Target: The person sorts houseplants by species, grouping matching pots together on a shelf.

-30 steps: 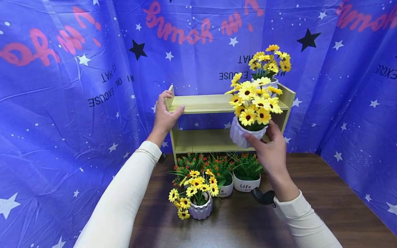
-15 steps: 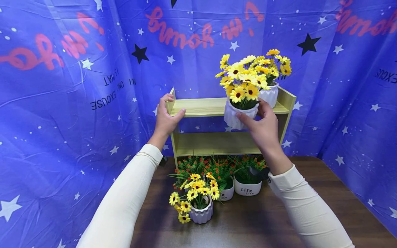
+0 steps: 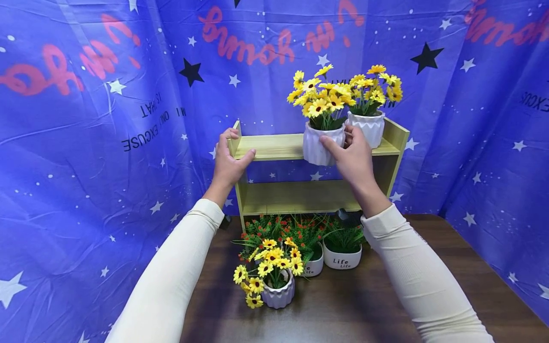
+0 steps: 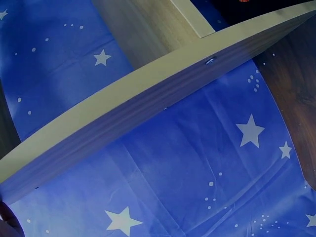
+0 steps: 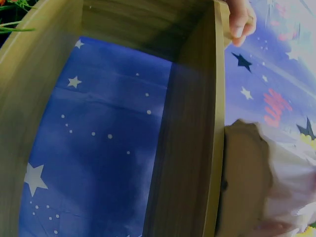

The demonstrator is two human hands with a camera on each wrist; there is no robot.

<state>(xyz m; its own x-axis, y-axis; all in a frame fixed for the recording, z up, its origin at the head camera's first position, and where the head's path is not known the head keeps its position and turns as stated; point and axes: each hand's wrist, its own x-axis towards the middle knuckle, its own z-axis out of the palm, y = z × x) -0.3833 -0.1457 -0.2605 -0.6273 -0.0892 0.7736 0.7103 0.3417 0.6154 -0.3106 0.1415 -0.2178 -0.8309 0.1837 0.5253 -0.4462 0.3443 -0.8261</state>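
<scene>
So, R hand [image 3: 353, 159] has hold of the 1st flowerpot [image 3: 319, 147]: thumb across its front, fingers bent round its R side, spread only as far as the pot needs. Pot's white, ridged, upright, w/ yellow flowers [image 3: 319, 102] up top. It's at the front edge of the top board of the shelf [image 3: 270, 145], abt midway along; in head view its base shows a bit lower than that edge. Can't tell if it's touching the board. R wrist cam gets the pale base right by the shelf, blurry.

L hand [image 3: 229, 164] grips the shelf's L end: fingers hooked over the side panel, thumb reaching to the top board's front edge, so part-curled w/ the panel in btwn. L wrist cam's mostly that panel running slantwise, plus a bit of finger in the lower L corner.

2nd flowerpot [image 3: 366, 128], also white w/ yellow blooms, stands on the shelf's top board nr the R end, just beside the 1st & a bit further back.

In front of the shelf, on the brown table [image 3: 334, 309]: 3rd flowerpot [image 3: 278, 293], yellow blooms leaning L. Behind it, at the shelf's foot: green plants [image 3: 306, 233] w/ red dots, incl. 2 white "Life" pots. Blue curtain [image 3: 86, 190] w/ stars behind & either side of the shelf.
</scene>
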